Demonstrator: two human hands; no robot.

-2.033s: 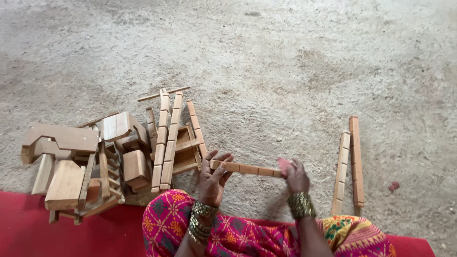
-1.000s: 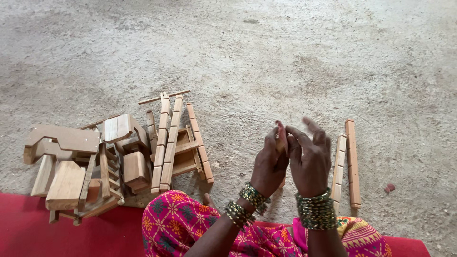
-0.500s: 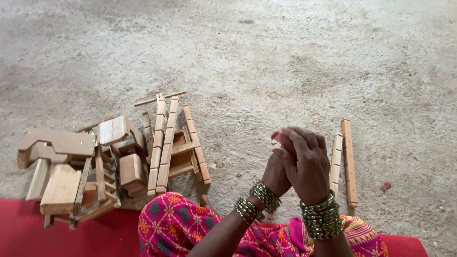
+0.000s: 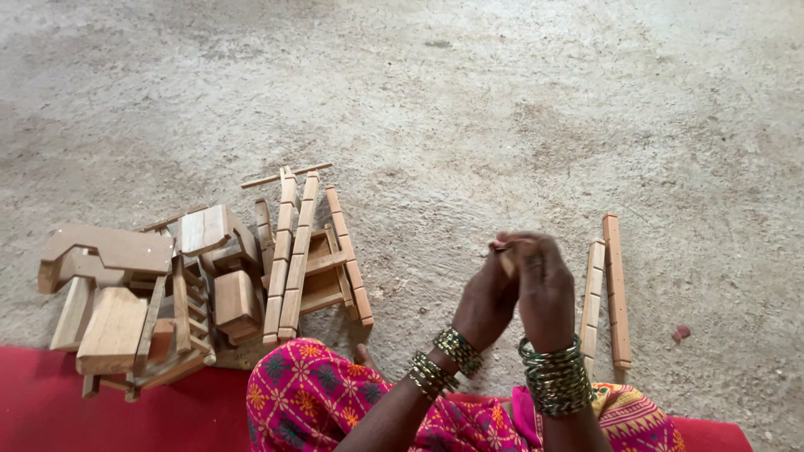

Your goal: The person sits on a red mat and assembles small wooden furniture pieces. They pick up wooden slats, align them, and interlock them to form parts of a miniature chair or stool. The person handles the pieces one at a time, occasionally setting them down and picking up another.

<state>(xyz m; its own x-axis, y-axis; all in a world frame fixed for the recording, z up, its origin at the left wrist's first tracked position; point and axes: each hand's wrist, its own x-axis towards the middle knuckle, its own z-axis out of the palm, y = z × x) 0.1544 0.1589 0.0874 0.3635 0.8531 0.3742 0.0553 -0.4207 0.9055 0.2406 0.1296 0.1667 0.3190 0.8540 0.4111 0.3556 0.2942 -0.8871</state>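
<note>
fingers: both sets are being curled around one slim pale wooden stick; it is being gripped between the two palms, and only its upper end is being shown above the knuckles.
left hand: being clenched on the stick from the left side, wrist ringed by green-and-gold bangles.
right hand: being closed over the stick from the right, touching the left hand; how far the stick is being wrapped cannot be told, as the lower part is being hidden.
stick position: being held upright or slightly tilted in the air, above the rough grey concrete floor, between the two groups of wood.
handling (judgement): stick is being read as light, stiff and dry, not slippery; thin enough to snap if bent hard. Best taken near mid-length with a pinch, ends left free.
right of hands: two long light-brown wooden slats are being left lying side by side on the floor, near the right hand but apart from it.
left of hands: a ladder-like bundle of notched wooden rails is being left flat; further left, a heap of chunky unfinished wooden blocks and cut shapes is being stacked loosely.
foreground: a pink patterned cloth garment is being worn over the knees; a red mat is being sat on.
</note>
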